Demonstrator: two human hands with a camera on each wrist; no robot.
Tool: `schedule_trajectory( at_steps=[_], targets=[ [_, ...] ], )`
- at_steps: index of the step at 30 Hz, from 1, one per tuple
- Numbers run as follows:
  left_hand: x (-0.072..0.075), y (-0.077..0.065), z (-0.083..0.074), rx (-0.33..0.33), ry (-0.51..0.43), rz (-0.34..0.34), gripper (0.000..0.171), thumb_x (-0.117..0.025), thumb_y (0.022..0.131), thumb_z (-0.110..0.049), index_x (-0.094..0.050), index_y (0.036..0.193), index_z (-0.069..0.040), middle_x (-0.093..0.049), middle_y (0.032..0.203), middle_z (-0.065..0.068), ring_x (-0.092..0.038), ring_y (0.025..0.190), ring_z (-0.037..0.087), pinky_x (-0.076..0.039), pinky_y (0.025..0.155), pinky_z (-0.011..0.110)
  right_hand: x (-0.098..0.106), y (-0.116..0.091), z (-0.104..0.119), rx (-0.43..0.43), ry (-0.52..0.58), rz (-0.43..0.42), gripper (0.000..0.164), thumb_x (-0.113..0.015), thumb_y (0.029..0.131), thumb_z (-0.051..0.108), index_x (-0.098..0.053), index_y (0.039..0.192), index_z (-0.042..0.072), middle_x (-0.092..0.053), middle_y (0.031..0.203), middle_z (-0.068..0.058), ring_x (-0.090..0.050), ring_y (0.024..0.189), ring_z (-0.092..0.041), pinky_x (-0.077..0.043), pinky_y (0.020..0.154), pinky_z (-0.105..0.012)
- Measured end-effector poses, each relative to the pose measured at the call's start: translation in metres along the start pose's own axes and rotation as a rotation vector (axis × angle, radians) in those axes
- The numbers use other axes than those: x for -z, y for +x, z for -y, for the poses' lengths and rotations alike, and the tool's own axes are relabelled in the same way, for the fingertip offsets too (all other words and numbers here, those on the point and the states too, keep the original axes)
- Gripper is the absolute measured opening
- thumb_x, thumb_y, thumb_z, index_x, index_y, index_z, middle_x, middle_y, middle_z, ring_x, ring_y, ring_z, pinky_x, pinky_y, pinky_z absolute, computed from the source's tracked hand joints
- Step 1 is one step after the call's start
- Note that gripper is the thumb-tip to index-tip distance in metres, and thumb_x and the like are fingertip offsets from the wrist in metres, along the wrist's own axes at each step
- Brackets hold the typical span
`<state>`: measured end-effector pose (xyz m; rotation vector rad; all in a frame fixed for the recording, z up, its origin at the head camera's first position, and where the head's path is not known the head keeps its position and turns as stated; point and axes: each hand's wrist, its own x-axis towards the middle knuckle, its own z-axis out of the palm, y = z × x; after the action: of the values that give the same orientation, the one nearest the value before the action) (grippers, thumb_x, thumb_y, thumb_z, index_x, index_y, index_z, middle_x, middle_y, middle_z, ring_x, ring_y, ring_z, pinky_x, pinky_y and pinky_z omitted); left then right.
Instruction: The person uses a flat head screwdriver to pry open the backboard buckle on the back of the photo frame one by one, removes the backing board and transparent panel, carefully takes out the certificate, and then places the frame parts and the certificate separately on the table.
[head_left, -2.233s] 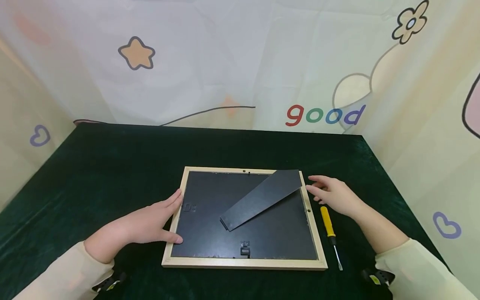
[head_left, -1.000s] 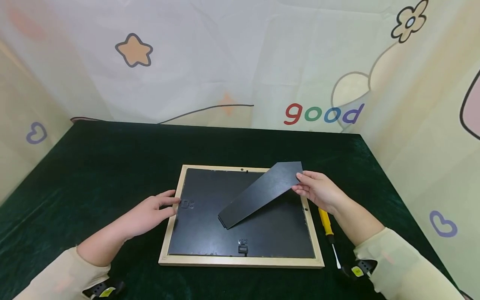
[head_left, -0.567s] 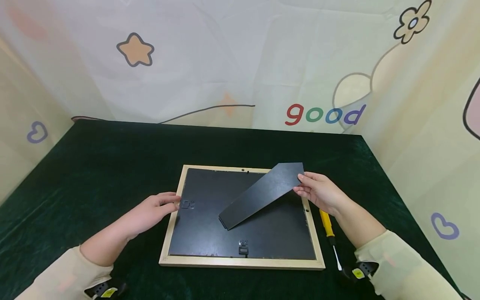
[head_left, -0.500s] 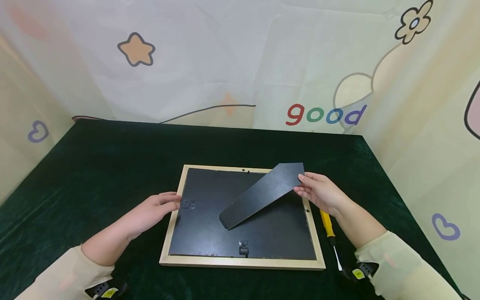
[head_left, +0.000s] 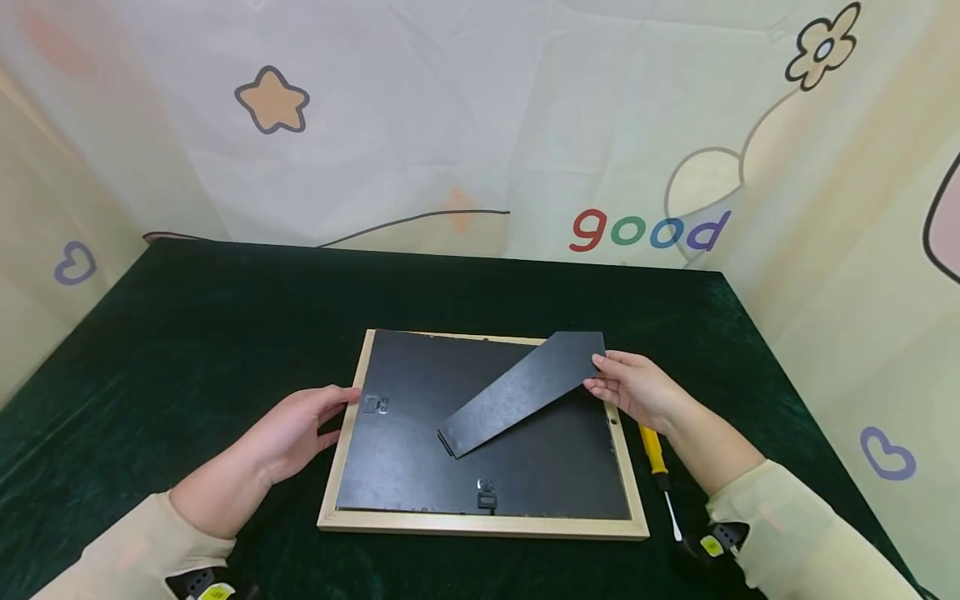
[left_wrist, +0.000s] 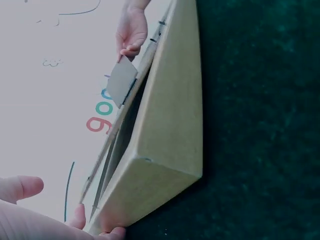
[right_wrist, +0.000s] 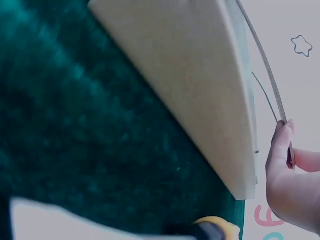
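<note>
A wooden picture frame (head_left: 480, 525) lies with its back up. Its black backing board (head_left: 405, 467) is raised along the left side, and a gap shows between board and frame in the left wrist view. The left hand (head_left: 296, 429) touches the left edge with its fingertips, one finger (left_wrist: 78, 218) right at the board's end and the thumb held apart. Between thumb and fingers, the right hand (head_left: 637, 387) pinches the upper end of the black easel stand (head_left: 525, 387). This stand slants up from the middle of the board.
A yellow-handled screwdriver (head_left: 654, 450) lies just right of the frame, partly under the right forearm. Dark green cloth (head_left: 225, 333) covers the table. A printed curtain (head_left: 420, 125) hangs behind and at both sides.
The right hand came in from beside the frame and took hold of the stand. The left hand changed its place on the left edge, and the board's left side has risen.
</note>
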<state>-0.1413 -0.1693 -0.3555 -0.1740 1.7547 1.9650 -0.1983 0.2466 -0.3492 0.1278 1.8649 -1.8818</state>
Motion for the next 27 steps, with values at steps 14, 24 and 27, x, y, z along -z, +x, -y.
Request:
schedule_trajectory(
  at_steps=[14, 24, 27],
  targets=[
    [0.001, 0.004, 0.000, -0.029, 0.002, 0.012, 0.026, -0.051, 0.096, -0.021, -0.068, 0.104, -0.004, -0.049, 0.121, 0.010, -0.020, 0.132, 0.031, -0.024, 0.101, 0.059, 0.004, 0.005, -0.003, -0.005, -0.033, 0.036, 0.044, -0.040, 0.101, 0.017, -0.029, 0.135, -0.009, -0.061, 0.090, -0.002, -0.063, 0.083, -0.009, -0.050, 0.081, -0.020],
    [-0.002, 0.002, -0.014, -0.188, 0.216, -0.024, 0.049, -0.051, 0.097, -0.023, -0.041, 0.129, 0.013, -0.046, 0.132, 0.019, -0.037, 0.125, 0.031, -0.025, 0.108, 0.044, 0.003, 0.007, -0.003, 0.010, 0.006, 0.014, 0.031, -0.041, 0.101, 0.016, -0.039, 0.126, -0.004, -0.062, 0.088, -0.001, -0.063, 0.079, -0.009, -0.050, 0.079, -0.020],
    [-0.001, 0.003, -0.012, -0.166, 0.100, 0.038, 0.038, -0.050, 0.097, -0.018, -0.042, 0.123, 0.007, -0.061, 0.112, 0.011, -0.057, 0.105, 0.020, -0.043, 0.096, 0.031, 0.003, 0.008, -0.005, 0.005, -0.006, 0.008, 0.034, -0.040, 0.101, 0.015, -0.037, 0.128, -0.005, -0.062, 0.088, -0.001, -0.063, 0.078, -0.009, -0.050, 0.079, -0.020]
  ],
)
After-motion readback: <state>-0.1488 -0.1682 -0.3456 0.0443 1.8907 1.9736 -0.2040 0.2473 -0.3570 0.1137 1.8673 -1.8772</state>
